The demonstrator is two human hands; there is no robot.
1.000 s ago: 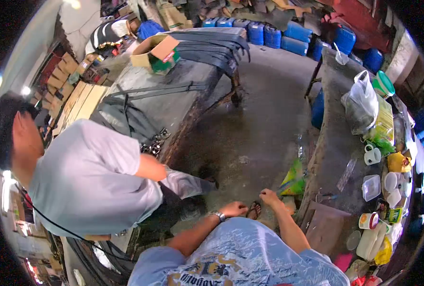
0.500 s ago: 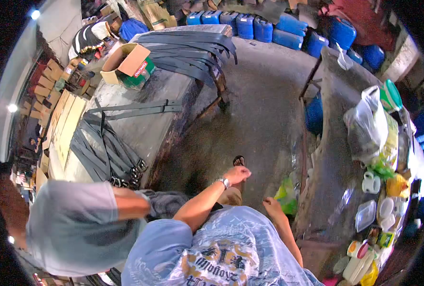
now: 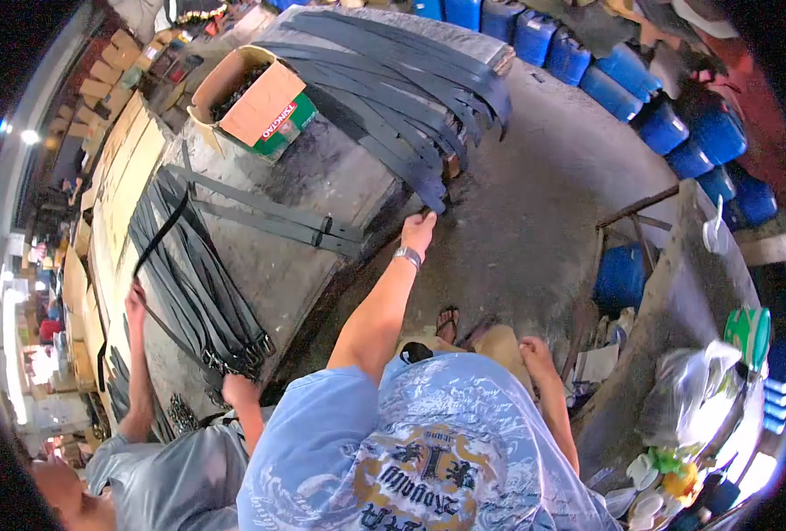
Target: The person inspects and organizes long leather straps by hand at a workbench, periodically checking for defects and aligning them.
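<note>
Hands of the wearer: two. The left hand (image 3: 417,234) (watch (image 3: 408,256) on its wrist) is extended forward, its fingertips at the hanging end of one strap in the pile of dark straps (image 3: 384,93). Contact is visible; whether the fingers are clamped on that end cannot be told. The right hand (image 3: 535,357) is held low, well apart from the pile, fingers loosely curled; whether the fingertips meet cannot be told.

Strap pile: one, its straps overlapping too closely for an exact count. It lies on the bench (image 3: 242,257), beginning at the left hand's fingertips and extending ahead of that hand, with further ends overhanging the edge ahead and to the right.

Cross straps: two, lying to the left of the left hand. Carton: one (marked TSINGTAO) (image 3: 278,111), ahead and to the left of the same hand. Buckled bundle: one (image 3: 189,265), farther left and nearer the wearer.

Co-worker: one, left of the wearer, two hands visible. The co-worker's farther hand (image 3: 135,301) holds a strap from the bundle; the co-worker's nearer hand (image 3: 241,390) is beside the buckles.

Blue jugs: at least ten (image 3: 534,37), on the floor well ahead and to the right of the left hand. Green tub: one (image 3: 746,336), well to the right of the right hand.
</note>
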